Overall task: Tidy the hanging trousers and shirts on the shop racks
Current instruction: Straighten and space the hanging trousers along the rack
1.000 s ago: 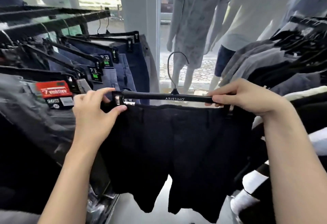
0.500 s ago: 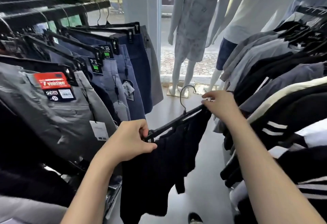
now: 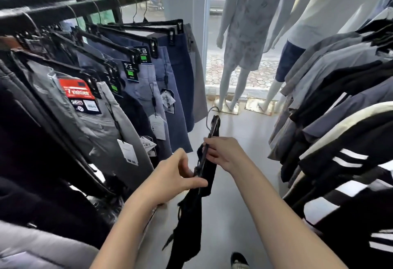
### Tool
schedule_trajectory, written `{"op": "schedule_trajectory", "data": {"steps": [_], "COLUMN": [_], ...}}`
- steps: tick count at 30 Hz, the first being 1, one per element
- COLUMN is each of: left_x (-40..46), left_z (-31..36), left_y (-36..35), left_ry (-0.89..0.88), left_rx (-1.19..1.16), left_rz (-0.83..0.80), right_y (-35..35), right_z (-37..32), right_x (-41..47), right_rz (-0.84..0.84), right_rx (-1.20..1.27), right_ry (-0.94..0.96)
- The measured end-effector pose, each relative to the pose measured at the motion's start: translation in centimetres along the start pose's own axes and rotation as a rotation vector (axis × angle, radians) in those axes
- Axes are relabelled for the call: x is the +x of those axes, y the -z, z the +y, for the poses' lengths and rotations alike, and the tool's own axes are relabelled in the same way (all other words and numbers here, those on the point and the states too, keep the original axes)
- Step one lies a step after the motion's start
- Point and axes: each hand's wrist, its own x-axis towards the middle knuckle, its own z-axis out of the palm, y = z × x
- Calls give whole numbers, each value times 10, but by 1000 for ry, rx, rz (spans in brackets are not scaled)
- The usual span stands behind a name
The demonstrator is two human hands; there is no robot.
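Left hand (image 3: 176, 180) is pinching the near end of the hanger (image 3: 207, 147), right hand (image 3: 224, 154) gripping it mid-bar, black shorts (image 3: 189, 226) dangling below. The bar's pointing straight away from them, hook (image 3: 211, 112) at the far end, so it's lying edge-on beside the left rack (image 3: 70, 3), ready to slot in I guess.
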Motion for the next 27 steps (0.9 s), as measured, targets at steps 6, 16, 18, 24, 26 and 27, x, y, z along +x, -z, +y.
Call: {"op": "schedule_trajectory", "data": {"steps": [6,16,18,24,26,27], "left_x": [25,45,43,24,15,9], "left_z": [-7,1,3,8,10,11], "left_y": [20,38,40,58,71,76], "left_ry": [50,-272,-297,-373,-394,-402], "left_rx": [-379,156,283,366,367,363], "left_rz": [234,471,443,764,767,760], "right_y": [-11,2,6,6,-3,-9], "right_z": [-26,-57,-72,-110,-117,-120], "right_x": [-21,-49,-58,-91,-98,-101], "right_rz": [-37,-2,-1,-196,-281,-310], "right_rx": [-316,-898,-920,-1061,-1103,-1119], "right_ry": [144,418,418,409,447,476]}}
